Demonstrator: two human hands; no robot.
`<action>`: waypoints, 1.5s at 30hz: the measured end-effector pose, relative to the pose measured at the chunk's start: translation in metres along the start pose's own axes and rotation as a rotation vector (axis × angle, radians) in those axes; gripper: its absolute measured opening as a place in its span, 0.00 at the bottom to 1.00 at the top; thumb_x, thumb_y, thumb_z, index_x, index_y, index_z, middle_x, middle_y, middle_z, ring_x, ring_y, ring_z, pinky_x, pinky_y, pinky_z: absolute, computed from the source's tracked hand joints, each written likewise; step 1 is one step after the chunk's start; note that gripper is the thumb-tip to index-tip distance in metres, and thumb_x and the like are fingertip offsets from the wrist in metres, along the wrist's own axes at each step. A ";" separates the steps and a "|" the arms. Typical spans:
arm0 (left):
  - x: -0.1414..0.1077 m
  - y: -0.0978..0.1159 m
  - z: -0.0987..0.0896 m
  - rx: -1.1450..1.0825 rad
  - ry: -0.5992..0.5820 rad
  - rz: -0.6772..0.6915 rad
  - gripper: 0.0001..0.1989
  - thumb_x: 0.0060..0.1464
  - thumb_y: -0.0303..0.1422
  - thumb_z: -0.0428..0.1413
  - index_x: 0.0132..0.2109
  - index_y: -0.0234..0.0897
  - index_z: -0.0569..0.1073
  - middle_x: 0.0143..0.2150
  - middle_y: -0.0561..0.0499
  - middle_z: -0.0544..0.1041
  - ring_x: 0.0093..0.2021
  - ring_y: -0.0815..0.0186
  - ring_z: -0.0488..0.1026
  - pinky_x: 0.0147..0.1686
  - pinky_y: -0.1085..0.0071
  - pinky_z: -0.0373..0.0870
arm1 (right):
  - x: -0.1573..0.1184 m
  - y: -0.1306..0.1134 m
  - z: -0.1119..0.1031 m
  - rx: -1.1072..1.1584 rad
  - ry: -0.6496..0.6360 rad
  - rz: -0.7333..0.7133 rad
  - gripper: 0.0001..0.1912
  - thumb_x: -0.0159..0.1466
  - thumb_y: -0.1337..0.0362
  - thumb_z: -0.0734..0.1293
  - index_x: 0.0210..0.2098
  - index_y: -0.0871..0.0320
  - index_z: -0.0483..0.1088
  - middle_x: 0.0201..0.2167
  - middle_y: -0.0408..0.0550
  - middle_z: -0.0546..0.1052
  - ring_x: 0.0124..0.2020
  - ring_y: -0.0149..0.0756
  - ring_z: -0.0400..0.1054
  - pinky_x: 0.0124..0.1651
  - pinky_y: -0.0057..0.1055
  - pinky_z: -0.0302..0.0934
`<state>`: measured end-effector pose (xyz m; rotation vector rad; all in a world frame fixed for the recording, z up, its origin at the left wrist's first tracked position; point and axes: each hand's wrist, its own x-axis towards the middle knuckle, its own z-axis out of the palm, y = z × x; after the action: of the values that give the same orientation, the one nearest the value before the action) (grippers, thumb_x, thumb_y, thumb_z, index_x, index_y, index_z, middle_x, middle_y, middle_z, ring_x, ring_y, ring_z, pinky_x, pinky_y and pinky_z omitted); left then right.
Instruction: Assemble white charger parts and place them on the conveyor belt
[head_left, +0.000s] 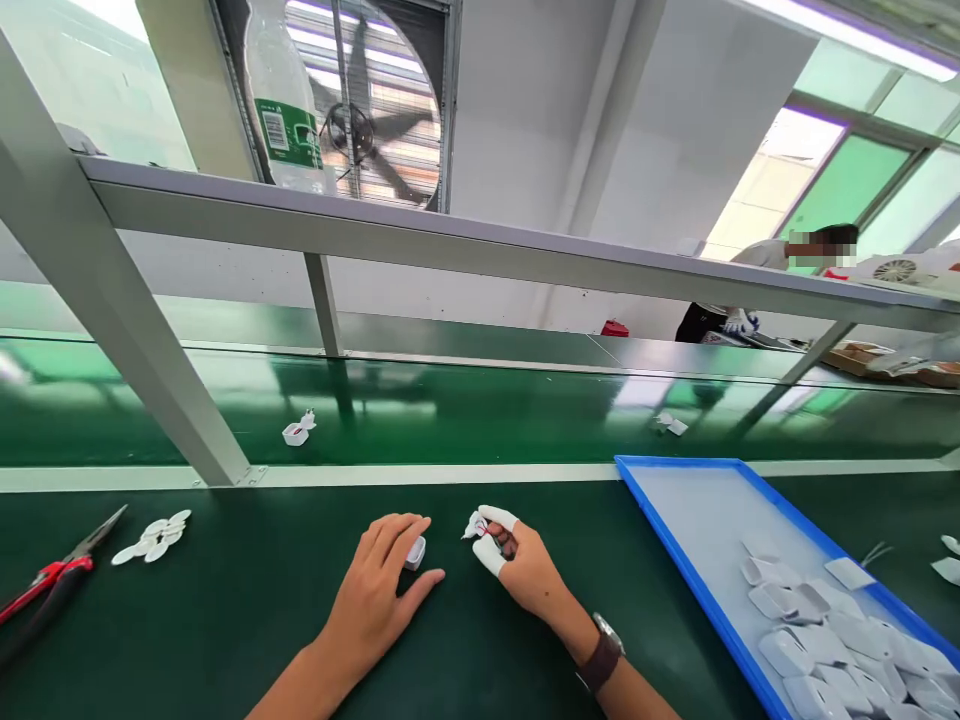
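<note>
My right hand (pixel 525 570), with white finger cots on thumb and forefinger, pinches a small white plastic part (pixel 475 525) with thin dark red wire at it. Just above the green tabletop, it is held apart from my left hand (pixel 379 580). That hand is bare, its fingers curved and its thumb spread away. Beside its forefinger is a small white plastic case (pixel 415 553), partly hidden by the fingers; whether they press on it I cannot tell.
A blue-rimmed tray (pixel 679 565) with several white plastic covers (pixel 825 630) lies right. Red-and-black pliers (pixel 64 570) and flat white pieces (pixel 154 537) lie left. Behind, a green belt (pixel 480 415) carries a white case (pixel 297 432). A shelf rail (pixel 480 245) crosses above; a person (pixel 765 255) is beyond.
</note>
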<state>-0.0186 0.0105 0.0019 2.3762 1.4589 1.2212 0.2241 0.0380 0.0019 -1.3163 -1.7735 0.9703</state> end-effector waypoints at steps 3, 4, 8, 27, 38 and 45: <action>-0.004 0.024 0.004 -0.110 -0.003 0.108 0.26 0.60 0.38 0.63 0.63 0.46 0.69 0.54 0.43 0.77 0.53 0.54 0.78 0.53 0.62 0.78 | -0.009 -0.019 0.008 0.603 -0.089 0.138 0.27 0.65 0.49 0.70 0.57 0.58 0.72 0.40 0.52 0.81 0.38 0.41 0.77 0.41 0.40 0.73; -0.005 0.030 0.005 -0.153 -0.012 0.104 0.26 0.60 0.38 0.63 0.63 0.45 0.69 0.54 0.43 0.77 0.52 0.55 0.78 0.52 0.63 0.79 | -0.013 -0.027 0.009 0.711 -0.138 0.144 0.27 0.65 0.46 0.70 0.56 0.58 0.74 0.42 0.53 0.81 0.41 0.43 0.77 0.46 0.42 0.73; -0.004 0.039 0.005 -0.338 -0.018 -0.098 0.18 0.60 0.36 0.61 0.57 0.46 0.73 0.50 0.45 0.78 0.48 0.57 0.79 0.48 0.62 0.81 | -0.027 -0.045 0.006 0.682 -0.285 0.035 0.24 0.69 0.46 0.66 0.56 0.55 0.76 0.53 0.55 0.79 0.55 0.47 0.74 0.61 0.50 0.67; -0.002 0.050 -0.013 -1.117 -0.149 -0.488 0.20 0.58 0.37 0.64 0.56 0.42 0.74 0.48 0.45 0.76 0.48 0.59 0.79 0.52 0.62 0.80 | -0.037 -0.037 0.011 0.082 0.004 -0.527 0.25 0.68 0.69 0.67 0.62 0.49 0.64 0.51 0.50 0.75 0.44 0.35 0.73 0.47 0.33 0.73; -0.006 -0.001 -0.003 -0.053 -0.074 -0.260 0.31 0.51 0.32 0.68 0.61 0.46 0.71 0.57 0.47 0.77 0.61 0.49 0.72 0.59 0.45 0.73 | -0.030 -0.031 0.000 0.091 0.221 -0.398 0.13 0.67 0.67 0.69 0.51 0.51 0.75 0.47 0.51 0.79 0.42 0.37 0.76 0.41 0.29 0.73; -0.004 0.014 0.004 -0.096 0.053 -0.027 0.19 0.65 0.28 0.56 0.61 0.43 0.69 0.55 0.47 0.78 0.54 0.61 0.78 0.55 0.63 0.78 | -0.033 -0.031 0.002 -0.066 0.261 -0.604 0.21 0.67 0.73 0.68 0.57 0.50 0.71 0.44 0.49 0.79 0.39 0.35 0.75 0.38 0.30 0.74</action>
<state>-0.0073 0.0006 0.0034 2.2716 1.4081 1.3268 0.2164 -0.0005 0.0244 -0.8114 -1.8394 0.3882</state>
